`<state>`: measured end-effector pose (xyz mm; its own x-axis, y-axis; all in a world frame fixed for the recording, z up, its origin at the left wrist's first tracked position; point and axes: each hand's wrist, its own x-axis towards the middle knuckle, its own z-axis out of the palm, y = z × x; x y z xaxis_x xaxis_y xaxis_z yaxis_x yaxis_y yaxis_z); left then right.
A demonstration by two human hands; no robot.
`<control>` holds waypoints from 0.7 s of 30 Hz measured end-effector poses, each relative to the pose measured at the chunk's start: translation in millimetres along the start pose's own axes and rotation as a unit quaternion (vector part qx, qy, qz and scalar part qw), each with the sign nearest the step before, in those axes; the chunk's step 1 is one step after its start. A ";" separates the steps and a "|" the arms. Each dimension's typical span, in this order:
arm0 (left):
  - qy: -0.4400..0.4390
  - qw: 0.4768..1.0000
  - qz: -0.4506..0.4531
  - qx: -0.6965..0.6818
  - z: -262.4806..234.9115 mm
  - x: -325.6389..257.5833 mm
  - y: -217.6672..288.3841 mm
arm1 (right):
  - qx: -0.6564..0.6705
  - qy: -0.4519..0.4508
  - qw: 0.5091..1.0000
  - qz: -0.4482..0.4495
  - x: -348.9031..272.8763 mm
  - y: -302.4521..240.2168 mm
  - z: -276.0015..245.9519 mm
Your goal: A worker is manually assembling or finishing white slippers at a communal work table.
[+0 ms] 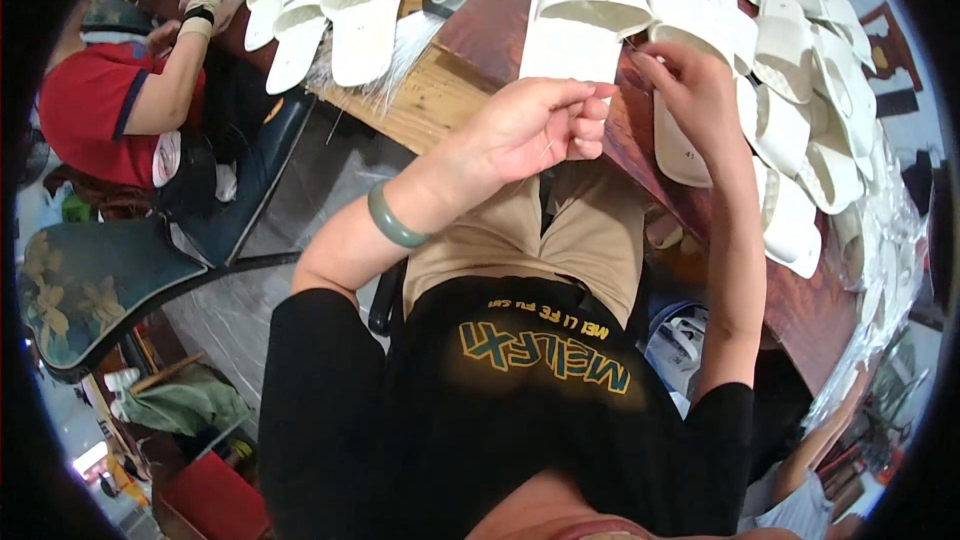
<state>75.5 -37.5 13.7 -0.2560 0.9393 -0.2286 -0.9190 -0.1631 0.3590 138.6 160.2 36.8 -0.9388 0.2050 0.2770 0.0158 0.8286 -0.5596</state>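
A white slide slipper (572, 45) lies in front of me at the table's edge, its broad strap toward the far side. Just below its near end is my left hand (560, 128), palm up, thumb pressed to the index finger and the other fingers curled. A thin pale strand (547, 150) crosses that palm. My right hand (692, 90) is beside the strap's right corner, thumb and index finger pinched together. Something very fine shows between those fingertips and the strap, too small to name. A green bangle (392, 218) circles my left wrist.
More white slippers (785, 50) are heaped on the dark red table (480, 35) at right, others (362, 25) at far left. A bundle of fine white strands (395, 65) lies by a wooden board (440, 90). A person in red (95, 90) sits at left near an empty-seated chair (100, 290).
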 end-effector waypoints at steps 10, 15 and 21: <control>0.010 0.997 0.043 0.061 -14.2 55.2 23.5 | -0.054 0.014 0.975 -0.214 -55.9 -34.8 6.3; 0.118 0.986 0.045 0.110 0.6 76.4 29.4 | -0.192 -0.043 0.931 -0.309 -32.4 -31.3 1.4; 0.127 0.980 0.097 0.119 -5.9 80.8 34.2 | -0.281 -0.053 0.888 -0.360 -22.3 -13.7 14.1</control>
<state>21.7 31.1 2.2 -0.5134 0.7871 -0.3418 -0.7571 -0.2280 0.6122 154.4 136.9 27.3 -0.8018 -0.5090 0.3132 -0.4606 0.8602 0.2189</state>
